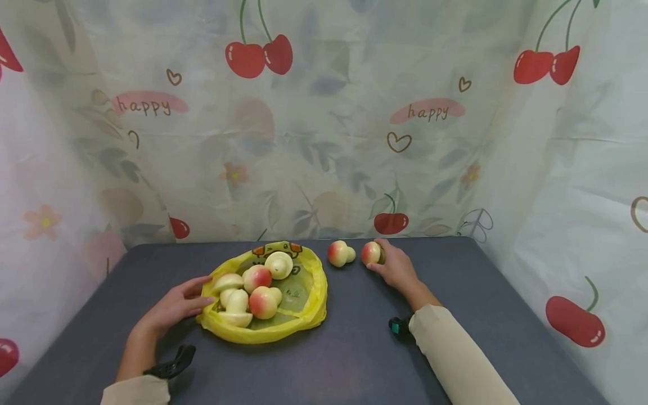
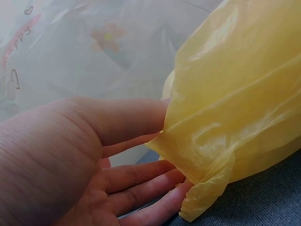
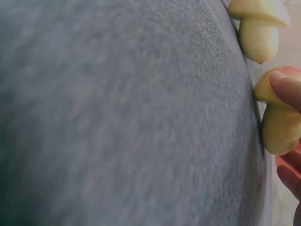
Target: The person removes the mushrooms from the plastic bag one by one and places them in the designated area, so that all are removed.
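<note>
My right hand (image 1: 397, 269) pinches a toy mushroom (image 1: 371, 253) with a red and cream cap near the back edge of the table. In the right wrist view its pale stem (image 3: 281, 129) shows, with the thumb on the cap. Just left of it lies a second toy mushroom (image 1: 338, 254), also red-capped. My left hand (image 1: 174, 304) holds the left rim of a yellow plastic bag (image 1: 320, 304), which lies with its mouth wide. Inside are several toy mushrooms, among them a red-capped one (image 1: 263, 302) and a cream one (image 1: 279, 265). In the left wrist view the bag film hides some fingertips.
A dark grey table (image 1: 354, 360) carries everything. Behind it and at both sides hangs a pale curtain (image 1: 324, 112) printed with cherries, flowers and the word "happy". Black straps with cameras (image 1: 172, 363) sit on both wrists.
</note>
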`<state>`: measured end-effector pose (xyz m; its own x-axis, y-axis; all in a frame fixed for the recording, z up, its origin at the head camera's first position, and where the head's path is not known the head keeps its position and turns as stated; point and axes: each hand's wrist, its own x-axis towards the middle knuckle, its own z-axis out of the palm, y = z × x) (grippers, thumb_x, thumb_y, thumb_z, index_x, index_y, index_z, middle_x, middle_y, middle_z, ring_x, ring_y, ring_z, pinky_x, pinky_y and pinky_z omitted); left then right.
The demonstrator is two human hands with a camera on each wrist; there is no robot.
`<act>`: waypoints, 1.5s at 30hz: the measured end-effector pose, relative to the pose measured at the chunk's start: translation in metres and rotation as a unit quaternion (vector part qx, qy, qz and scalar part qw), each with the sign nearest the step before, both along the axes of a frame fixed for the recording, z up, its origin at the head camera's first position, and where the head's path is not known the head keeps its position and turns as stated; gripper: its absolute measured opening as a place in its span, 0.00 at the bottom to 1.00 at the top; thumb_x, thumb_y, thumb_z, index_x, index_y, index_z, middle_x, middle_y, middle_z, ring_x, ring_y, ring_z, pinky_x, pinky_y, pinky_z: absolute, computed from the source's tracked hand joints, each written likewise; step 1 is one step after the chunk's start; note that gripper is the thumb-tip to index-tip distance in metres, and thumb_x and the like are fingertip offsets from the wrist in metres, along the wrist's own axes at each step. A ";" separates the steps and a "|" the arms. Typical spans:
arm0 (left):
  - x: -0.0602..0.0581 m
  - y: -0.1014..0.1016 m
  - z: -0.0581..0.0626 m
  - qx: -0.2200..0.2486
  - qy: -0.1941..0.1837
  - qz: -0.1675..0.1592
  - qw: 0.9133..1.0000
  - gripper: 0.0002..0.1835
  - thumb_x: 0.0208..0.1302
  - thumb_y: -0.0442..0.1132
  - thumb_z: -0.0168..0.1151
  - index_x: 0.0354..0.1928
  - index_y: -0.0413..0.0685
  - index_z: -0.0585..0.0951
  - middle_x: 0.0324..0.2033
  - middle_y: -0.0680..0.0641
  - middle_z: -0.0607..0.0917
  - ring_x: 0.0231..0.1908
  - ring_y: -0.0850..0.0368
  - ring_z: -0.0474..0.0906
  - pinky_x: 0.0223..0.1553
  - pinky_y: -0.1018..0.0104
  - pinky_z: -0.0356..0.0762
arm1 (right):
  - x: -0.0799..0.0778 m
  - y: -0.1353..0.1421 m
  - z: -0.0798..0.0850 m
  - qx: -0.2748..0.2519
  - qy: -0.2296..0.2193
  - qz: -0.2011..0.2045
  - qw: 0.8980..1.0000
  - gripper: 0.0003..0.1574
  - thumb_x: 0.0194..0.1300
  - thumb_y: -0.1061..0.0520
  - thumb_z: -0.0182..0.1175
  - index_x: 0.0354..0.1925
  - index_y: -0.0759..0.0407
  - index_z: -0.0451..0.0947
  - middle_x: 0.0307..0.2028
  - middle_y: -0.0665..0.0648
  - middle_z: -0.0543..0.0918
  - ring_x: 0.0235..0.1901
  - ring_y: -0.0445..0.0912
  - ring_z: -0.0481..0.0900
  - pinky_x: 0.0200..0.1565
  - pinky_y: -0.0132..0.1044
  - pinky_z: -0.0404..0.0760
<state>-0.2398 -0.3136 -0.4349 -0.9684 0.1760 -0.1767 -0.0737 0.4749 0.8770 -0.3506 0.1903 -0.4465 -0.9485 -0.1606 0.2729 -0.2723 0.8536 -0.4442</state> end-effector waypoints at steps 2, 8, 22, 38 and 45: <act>0.000 0.000 0.000 -0.001 0.003 0.000 1.000 0.44 0.67 0.52 0.62 0.74 0.38 0.54 0.66 0.26 0.61 0.62 0.35 0.65 0.54 0.49 0.75 | -0.003 -0.002 -0.001 0.004 0.005 -0.006 1.000 0.46 0.57 0.46 0.72 0.68 0.56 0.63 0.58 0.65 0.76 0.55 0.63 0.73 0.54 0.60 0.69; 0.001 0.001 0.000 0.011 -0.002 0.001 1.000 0.43 0.66 0.51 0.63 0.75 0.39 0.55 0.66 0.27 0.62 0.63 0.36 0.65 0.54 0.51 0.75 | -0.010 -0.006 -0.004 -0.010 0.007 -0.028 1.000 0.46 0.56 0.47 0.73 0.68 0.54 0.65 0.57 0.64 0.77 0.55 0.63 0.74 0.54 0.59 0.69; 0.001 0.003 0.001 -0.013 0.003 0.010 1.000 0.43 0.65 0.52 0.64 0.74 0.38 0.57 0.64 0.27 0.66 0.60 0.38 0.69 0.52 0.51 0.76 | -0.016 -0.009 0.003 -0.024 -0.022 -0.021 0.999 0.47 0.57 0.44 0.72 0.69 0.53 0.64 0.62 0.61 0.72 0.59 0.62 0.66 0.54 0.63 0.63; 0.001 0.003 0.004 -0.025 0.006 0.007 1.000 0.45 0.65 0.53 0.63 0.74 0.37 0.56 0.65 0.25 0.64 0.60 0.36 0.68 0.51 0.50 0.77 | -0.020 -0.022 0.071 -0.075 0.000 0.037 0.996 0.41 0.66 0.43 0.64 0.69 0.60 0.65 0.64 0.63 0.70 0.63 0.60 0.65 0.58 0.58 0.68; 0.000 0.005 0.001 -0.019 -0.001 0.016 1.000 0.45 0.63 0.54 0.65 0.74 0.39 0.57 0.65 0.27 0.64 0.62 0.37 0.67 0.52 0.51 0.76 | -0.015 -0.050 0.097 -0.130 0.023 0.058 0.990 0.36 0.67 0.42 0.62 0.67 0.55 0.68 0.63 0.60 0.72 0.62 0.55 0.68 0.58 0.54 0.70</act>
